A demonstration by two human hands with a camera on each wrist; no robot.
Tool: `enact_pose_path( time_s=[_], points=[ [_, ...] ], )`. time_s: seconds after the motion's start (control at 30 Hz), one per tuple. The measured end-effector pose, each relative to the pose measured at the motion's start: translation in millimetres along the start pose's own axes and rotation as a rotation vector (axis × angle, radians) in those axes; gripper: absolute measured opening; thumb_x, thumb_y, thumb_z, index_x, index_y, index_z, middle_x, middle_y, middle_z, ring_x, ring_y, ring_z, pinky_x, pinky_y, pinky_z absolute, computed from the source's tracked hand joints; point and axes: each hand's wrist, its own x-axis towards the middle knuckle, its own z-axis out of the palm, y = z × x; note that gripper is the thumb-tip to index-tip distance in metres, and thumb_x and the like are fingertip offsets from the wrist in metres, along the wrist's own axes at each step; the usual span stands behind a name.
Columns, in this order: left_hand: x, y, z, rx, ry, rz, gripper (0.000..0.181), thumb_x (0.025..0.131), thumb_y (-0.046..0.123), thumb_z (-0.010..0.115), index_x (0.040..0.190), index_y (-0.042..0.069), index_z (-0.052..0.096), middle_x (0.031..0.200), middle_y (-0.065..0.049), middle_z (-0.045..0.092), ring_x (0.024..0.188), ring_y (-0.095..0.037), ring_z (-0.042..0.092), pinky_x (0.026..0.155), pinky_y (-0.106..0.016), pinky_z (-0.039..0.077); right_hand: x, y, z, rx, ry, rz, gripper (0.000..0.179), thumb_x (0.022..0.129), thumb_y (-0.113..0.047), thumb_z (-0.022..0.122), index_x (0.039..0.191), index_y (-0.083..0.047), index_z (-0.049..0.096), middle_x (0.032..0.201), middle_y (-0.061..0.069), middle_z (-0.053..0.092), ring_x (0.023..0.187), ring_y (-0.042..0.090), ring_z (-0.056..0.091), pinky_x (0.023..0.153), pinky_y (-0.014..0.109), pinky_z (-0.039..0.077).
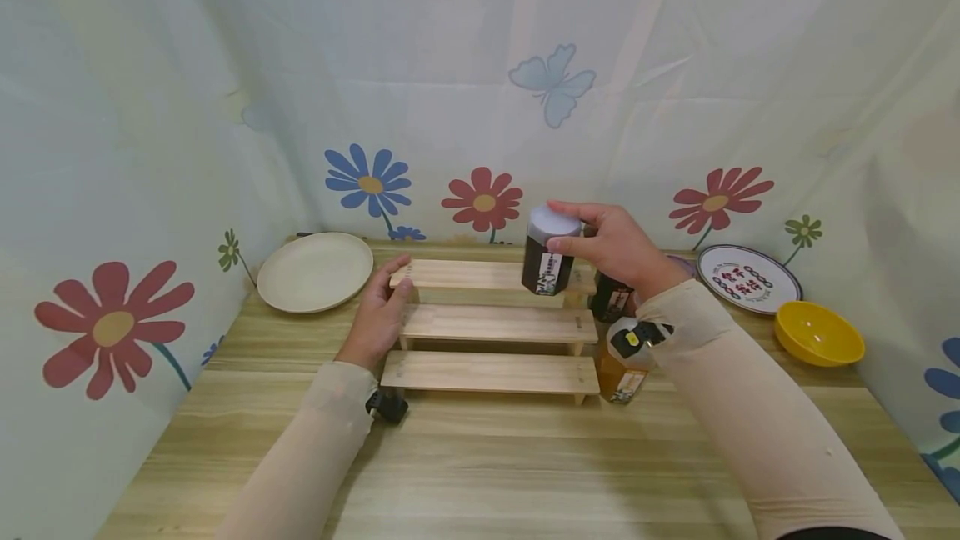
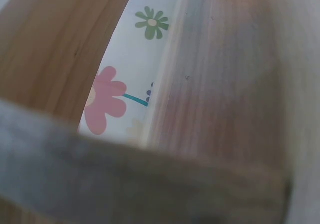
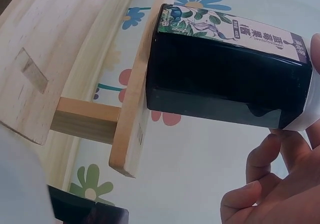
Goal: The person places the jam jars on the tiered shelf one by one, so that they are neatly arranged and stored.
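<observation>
Condition noted from my station: the wooden rack [image 1: 491,323] stands on the tabletop [image 1: 525,465], with the dark bottle [image 1: 534,265] close to upright at the right part of its top step [image 1: 468,275]. I cannot tell whether the base meets the board or hangs just off it.

My right hand [image 1: 618,248] pinches the bottle by its white lid [image 1: 555,221], thumb and forefinger parted to the lid's width, lower fingers loosely bent and clear. My left hand [image 1: 377,311] has thumb and fingers curled about the rack's left end at the top step; I cannot rate its firmness.

Hazards, in my judgement. First, the hold is high and on the lid alone: a loose or slick lid could let the body twist or drop. Second, the top step is narrow; a base resting across its edge could tip behind the rack or onto the step below. Third, a hard load near the right end could rock the rack if my left hand slackens. Fourth, an amber bottle [image 1: 619,373] and a second dark bottle [image 1: 606,295] crowd the rack's right side, near my right wrist; a low sweep could knock either. The yellow bowl [image 1: 817,332], farther right of the rack, appears less exposed.
</observation>
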Motion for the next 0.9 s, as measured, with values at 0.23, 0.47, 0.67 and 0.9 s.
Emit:
enact_pose_path(
  time_s=[0.23, 0.47, 0.67, 0.9],
  points=[
    [0.4, -0.6, -0.1, 0.006, 0.008, -0.001, 0.048, 0.114, 0.031, 0.047, 0.162, 0.023, 0.042, 0.124, -0.025, 0.055, 0.096, -0.023, 0.052, 0.080, -0.029, 0.044, 2.0, -3, 4, -0.018, -0.005, 0.001, 0.063, 0.099, -0.019, 0.077, 0.157, -0.018, 0.053, 0.150, 0.020, 0.055, 0.118, 0.033, 0.061, 0.092, 0.029, 0.050],
    [1.7, -1.4, -0.7, 0.009, 0.008, 0.006, 0.048, 0.114, 0.032, 0.046, 0.162, 0.023, 0.043, 0.117, -0.026, 0.054, 0.088, -0.020, 0.050, 0.076, -0.030, 0.044, 5.8, -4, 8, -0.012, -0.001, -0.014, 0.062, 0.098, -0.017, 0.077, 0.156, -0.016, 0.054, 0.148, 0.019, 0.057, 0.120, 0.031, 0.062, 0.097, 0.032, 0.052],
    [1.7, -1.7, -0.8, -0.002, 0.001, 0.013, 0.047, 0.114, 0.031, 0.046, 0.161, 0.023, 0.043, 0.111, -0.028, 0.052, 0.083, -0.018, 0.049, 0.073, -0.029, 0.043, 8.9, -3, 10, 0.015, -0.009, -0.005, 0.062, 0.098, -0.017, 0.078, 0.156, -0.017, 0.054, 0.149, 0.018, 0.056, 0.122, 0.031, 0.061, 0.098, 0.034, 0.053],
    [2.1, -1.3, -1.4, -0.008, -0.002, 0.021, 0.047, 0.114, 0.030, 0.047, 0.161, 0.023, 0.043, 0.115, -0.028, 0.053, 0.086, -0.018, 0.051, 0.075, -0.029, 0.044, 9.3, -5, 11, 0.011, -0.014, -0.010, 0.063, 0.098, -0.017, 0.078, 0.156, -0.016, 0.054, 0.149, 0.018, 0.056, 0.121, 0.031, 0.061, 0.098, 0.035, 0.053]
  ],
)
